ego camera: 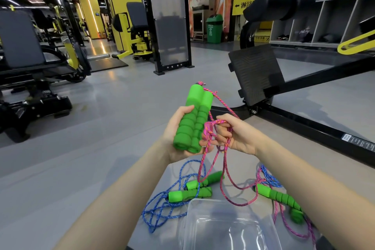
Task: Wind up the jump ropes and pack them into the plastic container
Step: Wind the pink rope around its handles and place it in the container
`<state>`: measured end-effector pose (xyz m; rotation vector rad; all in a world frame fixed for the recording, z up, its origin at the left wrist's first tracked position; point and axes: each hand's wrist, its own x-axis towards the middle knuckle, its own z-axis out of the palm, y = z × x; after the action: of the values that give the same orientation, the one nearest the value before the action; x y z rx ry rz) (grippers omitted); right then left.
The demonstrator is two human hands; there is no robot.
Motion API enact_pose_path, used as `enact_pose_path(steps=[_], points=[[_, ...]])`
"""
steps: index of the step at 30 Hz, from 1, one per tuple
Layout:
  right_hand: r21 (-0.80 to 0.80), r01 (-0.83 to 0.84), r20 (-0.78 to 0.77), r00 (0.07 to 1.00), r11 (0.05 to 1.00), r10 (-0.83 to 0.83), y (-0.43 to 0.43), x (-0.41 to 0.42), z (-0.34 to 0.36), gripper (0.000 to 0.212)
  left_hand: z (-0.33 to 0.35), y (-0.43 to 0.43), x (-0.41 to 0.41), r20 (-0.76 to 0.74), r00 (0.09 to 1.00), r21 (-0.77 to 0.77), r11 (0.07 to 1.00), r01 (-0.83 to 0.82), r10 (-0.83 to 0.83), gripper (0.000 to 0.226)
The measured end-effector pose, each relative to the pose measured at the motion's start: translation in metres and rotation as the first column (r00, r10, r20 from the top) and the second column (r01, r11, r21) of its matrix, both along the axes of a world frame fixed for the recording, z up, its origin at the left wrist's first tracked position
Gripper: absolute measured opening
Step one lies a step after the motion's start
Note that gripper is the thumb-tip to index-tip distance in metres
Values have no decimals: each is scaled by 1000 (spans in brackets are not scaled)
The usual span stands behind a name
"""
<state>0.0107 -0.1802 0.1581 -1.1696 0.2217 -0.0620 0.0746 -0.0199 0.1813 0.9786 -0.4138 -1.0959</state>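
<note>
My left hand (178, 138) grips two green foam handles (192, 119) side by side, pointing up and away. Their pink rope (223, 170) runs from the handle tops to my right hand (235, 134), whose fingers are closed around a few loops of it; the rest hangs down in long loops. Below lie a blue rope (162, 207) with two green handles (194, 191) and another green handle (280, 199) with pink and blue cord. A clear plastic container (229, 227) stands open at the bottom, nothing visible inside.
The ropes and container rest on a grey padded bench (142, 235). A black footplate (255, 73) and machine frame (304, 124) stand to the right. Gym machines (30, 79) fill the left; grey floor lies between.
</note>
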Motion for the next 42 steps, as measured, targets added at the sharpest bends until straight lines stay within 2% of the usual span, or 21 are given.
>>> enact_pose_path(steps=[3, 6, 11, 15, 19, 21, 23, 26, 28, 31, 34, 36, 39, 40, 42], points=[[-116, -10, -50, 999, 993, 4, -3, -2, 1, 47, -5, -4, 1, -6, 983, -40, 983, -181, 181, 34], [-70, -19, -44, 999, 997, 16, -3, -3, 4, 49, -6, -7, 7, -62, 956, -142, 946, -293, 287, 34], [69, 19, 10, 1000, 997, -19, -2, 4, 0, 51, 0, -5, 3, -70, 986, -120, 980, -157, 149, 49], [141, 142, -47, 990, 980, -137, -7, 0, 0, 49, -3, -4, 5, -102, 993, -119, 990, -73, 61, 46], [176, 242, -67, 970, 954, -233, -10, -6, 2, 41, -1, -2, 7, -119, 993, -187, 981, -40, 18, 42], [101, 283, -59, 959, 954, -278, -4, 3, 1, 35, 2, -6, 7, -128, 991, -225, 972, -62, 34, 42], [-47, 392, -17, 919, 919, -393, 5, 16, -4, 40, 6, -11, 4, -135, 991, -261, 964, -58, 23, 42], [-198, 643, 41, 760, 740, -649, 14, 27, -13, 34, 8, -16, 1, -119, 993, -278, 959, -55, 23, 43], [-259, 685, 24, 709, 681, -705, 14, 29, -21, 42, 6, -16, 0, -117, 992, -271, 959, -83, 52, 44], [-300, 657, -15, 722, 692, -692, 4, 25, -29, 45, 5, -13, 6, -102, 986, -243, 958, -151, 129, 44], [-371, 643, -33, 712, 670, -702, -20, 13, -33, 44, 0, -2, 22, -90, 956, -150, 945, -289, 278, 44], [-470, 576, -5, 756, 669, -654, -34, 3, -33, 44, -8, 5, 31, -51, 934, -67, 932, -355, 352, 43], [-550, 437, 46, 867, 712, -497, -50, -11, -30, 46, -13, 12, 37, 20, 927, 14, 927, -375, 375, 43], [-616, 388, 48, 887, 685, -459, -56, -17, -29, 48, -13, 15, 40, 34, 924, 19, 924, -383, 382, 43], [-792, 328, 70, 887, 514, -457, -71, -30, -30, 49, -13, 25, 49, 53, 917, 21, 918, -397, 396, 42]])
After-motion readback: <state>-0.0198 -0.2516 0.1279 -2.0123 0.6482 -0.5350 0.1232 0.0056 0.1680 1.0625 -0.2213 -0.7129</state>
